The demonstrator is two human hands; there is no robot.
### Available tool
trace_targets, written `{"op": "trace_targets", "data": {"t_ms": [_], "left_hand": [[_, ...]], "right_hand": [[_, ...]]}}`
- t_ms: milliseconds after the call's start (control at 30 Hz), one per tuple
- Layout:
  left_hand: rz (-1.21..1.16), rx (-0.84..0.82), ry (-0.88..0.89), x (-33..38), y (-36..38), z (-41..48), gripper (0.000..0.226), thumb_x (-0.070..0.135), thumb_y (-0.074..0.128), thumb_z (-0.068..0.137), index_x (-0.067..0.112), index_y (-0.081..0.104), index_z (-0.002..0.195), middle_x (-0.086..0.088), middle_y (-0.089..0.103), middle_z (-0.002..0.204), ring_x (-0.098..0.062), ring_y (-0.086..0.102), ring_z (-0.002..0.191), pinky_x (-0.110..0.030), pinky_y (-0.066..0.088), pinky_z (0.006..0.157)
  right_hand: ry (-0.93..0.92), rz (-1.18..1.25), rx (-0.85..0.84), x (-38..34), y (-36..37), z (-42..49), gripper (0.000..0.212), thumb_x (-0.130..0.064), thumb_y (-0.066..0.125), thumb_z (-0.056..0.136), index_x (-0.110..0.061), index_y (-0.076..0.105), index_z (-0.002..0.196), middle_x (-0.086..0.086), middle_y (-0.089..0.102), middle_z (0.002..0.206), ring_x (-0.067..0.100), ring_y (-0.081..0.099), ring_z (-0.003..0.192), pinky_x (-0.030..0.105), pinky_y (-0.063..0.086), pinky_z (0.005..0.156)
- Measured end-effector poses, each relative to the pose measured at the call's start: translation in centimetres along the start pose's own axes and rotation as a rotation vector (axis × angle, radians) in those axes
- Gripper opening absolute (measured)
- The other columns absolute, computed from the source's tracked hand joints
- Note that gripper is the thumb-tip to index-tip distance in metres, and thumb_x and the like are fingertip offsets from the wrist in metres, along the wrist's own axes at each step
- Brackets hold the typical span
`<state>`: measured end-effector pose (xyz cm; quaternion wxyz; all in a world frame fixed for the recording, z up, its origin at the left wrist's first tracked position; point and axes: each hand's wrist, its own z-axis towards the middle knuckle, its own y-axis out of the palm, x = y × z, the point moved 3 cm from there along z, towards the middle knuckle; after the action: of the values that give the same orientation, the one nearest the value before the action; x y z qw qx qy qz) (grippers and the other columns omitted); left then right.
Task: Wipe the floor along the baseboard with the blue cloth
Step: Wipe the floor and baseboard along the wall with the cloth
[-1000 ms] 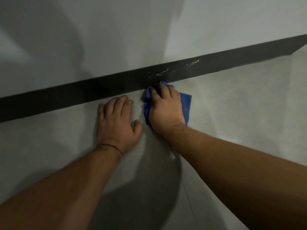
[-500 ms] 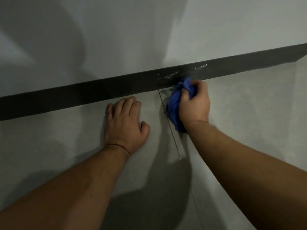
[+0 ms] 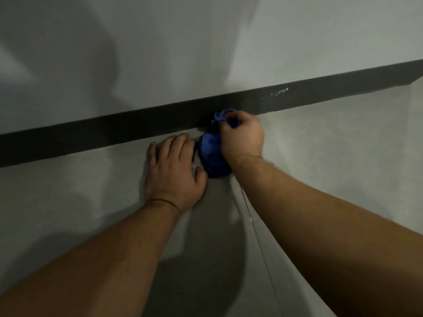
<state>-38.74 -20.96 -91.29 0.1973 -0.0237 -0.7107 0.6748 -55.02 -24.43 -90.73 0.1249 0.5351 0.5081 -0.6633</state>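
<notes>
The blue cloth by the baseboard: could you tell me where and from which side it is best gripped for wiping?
Grip the blue cloth at its bunched top, coming from above on its right, as the right hand does; the loose lower bulge then lies on the floor.

Dim, flat light, brighter patch upper right of the wall (image 3: 320,30). Your big soft shadows fall across the wall at left and on the floor (image 3: 68,202) between your arms. Baseboard (image 3: 91,138) bows from wide-angle distortion. Slight softness overall, mild blur on the cloth (image 3: 211,154). No glare.
</notes>
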Motion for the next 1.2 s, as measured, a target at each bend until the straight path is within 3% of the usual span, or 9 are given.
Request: {"op": "trace_targets", "data": {"t_ms": [67, 133, 400, 500, 600, 800, 967, 1100, 1200], "left_hand": [[0.001, -0.009, -0.002, 0.0, -0.1, 0.0, 0.071, 0.047, 0.037, 0.078, 0.016, 0.051, 0.141, -0.009, 0.049, 0.150, -0.030, 0.043, 0.140, -0.061, 0.026, 0.119], [0.007, -0.024, -0.007, 0.1, 0.0, 0.0, 0.071, 0.047, 0.036, 0.080, 0.017, 0.050, 0.142, -0.008, 0.047, 0.153, -0.029, 0.040, 0.142, -0.061, 0.025, 0.120], [0.016, -0.012, -0.020, 0.0, 0.4, 0.1, 0.068, 0.050, 0.048, 0.084, 0.014, 0.047, 0.142, -0.013, 0.053, 0.144, -0.033, 0.044, 0.137, -0.060, 0.027, 0.120], [-0.005, -0.011, -0.026, 0.0, 0.3, 0.1, 0.068, 0.049, 0.049, 0.086, 0.014, 0.043, 0.144, -0.013, 0.055, 0.141, -0.032, 0.045, 0.135, -0.060, 0.027, 0.120], [-0.008, -0.016, -0.006, 0.0, 0.0, 0.1, 0.064, 0.048, 0.043, 0.085, 0.017, 0.048, 0.140, -0.009, 0.053, 0.143, -0.030, 0.045, 0.135, -0.058, 0.028, 0.119], [0.011, -0.051, -0.011, -0.1, 0.1, 0.0, 0.066, 0.045, 0.050, 0.084, 0.016, 0.049, 0.143, -0.009, 0.045, 0.154, -0.030, 0.039, 0.143, -0.058, 0.023, 0.122], [-0.014, -0.012, -0.002, -0.1, -0.1, 0.1, 0.068, 0.045, 0.039, 0.079, 0.015, 0.053, 0.138, -0.010, 0.050, 0.150, -0.031, 0.043, 0.139, -0.061, 0.027, 0.119], [-0.025, 0.011, 0.014, -0.3, 0.1, 0.0, 0.066, 0.043, 0.040, 0.078, 0.014, 0.055, 0.135, -0.011, 0.052, 0.148, -0.032, 0.046, 0.136, -0.062, 0.030, 0.117], [-0.044, 0.022, 0.028, -0.4, 0.4, 0.0, 0.064, 0.042, 0.040, 0.080, 0.014, 0.054, 0.136, -0.010, 0.052, 0.148, -0.032, 0.046, 0.136, -0.062, 0.029, 0.117]], "right_hand": [[0.125, 0.108, 0.095, 0.4, -1.5, 1.2, 0.002, -0.020, 0.073, 0.091, -0.021, 0.073, 0.092, -0.007, 0.069, 0.085, 0.011, 0.068, 0.087, 0.004, 0.046, 0.066], [0.189, 0.188, 0.167, 0.4, -2.9, 1.8, 0.011, -0.020, 0.074, 0.090, -0.026, 0.068, 0.082, -0.014, 0.066, 0.076, 0.003, 0.067, 0.078, 0.009, 0.054, 0.067], [0.090, 0.294, 0.072, -2.2, 0.7, -0.5, 0.012, -0.021, 0.078, 0.085, -0.019, 0.069, 0.078, 0.004, 0.073, 0.087, 0.016, 0.070, 0.082, 0.037, 0.060, 0.080], [0.097, 0.225, -0.022, -2.1, 2.1, -0.9, 0.012, -0.025, 0.076, 0.088, -0.022, 0.067, 0.081, 0.001, 0.070, 0.093, 0.012, 0.067, 0.084, 0.028, 0.059, 0.074], [0.205, 0.202, 0.016, -1.1, 0.8, 0.2, 0.018, -0.024, 0.074, 0.091, -0.025, 0.061, 0.079, -0.011, 0.063, 0.076, 0.009, 0.064, 0.078, 0.013, 0.047, 0.062], [0.188, 0.301, 0.124, -0.7, -0.5, 0.6, 0.012, -0.024, 0.072, 0.092, -0.024, 0.064, 0.083, -0.007, 0.069, 0.081, 0.007, 0.067, 0.079, 0.029, 0.059, 0.076], [0.071, 0.224, 0.013, -0.2, -1.6, 0.4, 0.010, -0.024, 0.068, 0.094, -0.030, 0.065, 0.087, -0.015, 0.068, 0.085, -0.009, 0.065, 0.080, 0.013, 0.054, 0.071], [0.177, 0.310, 0.137, 2.8, -5.9, 1.4, 0.014, -0.019, 0.059, 0.101, -0.011, 0.067, 0.108, 0.010, 0.073, 0.106, 0.024, 0.070, 0.102, 0.042, 0.056, 0.095], [0.329, 0.385, 0.353, 4.4, -10.6, 3.4, 0.016, -0.021, 0.052, 0.103, -0.014, 0.066, 0.100, 0.013, 0.073, 0.104, 0.031, 0.070, 0.104, 0.045, 0.055, 0.096]]}}
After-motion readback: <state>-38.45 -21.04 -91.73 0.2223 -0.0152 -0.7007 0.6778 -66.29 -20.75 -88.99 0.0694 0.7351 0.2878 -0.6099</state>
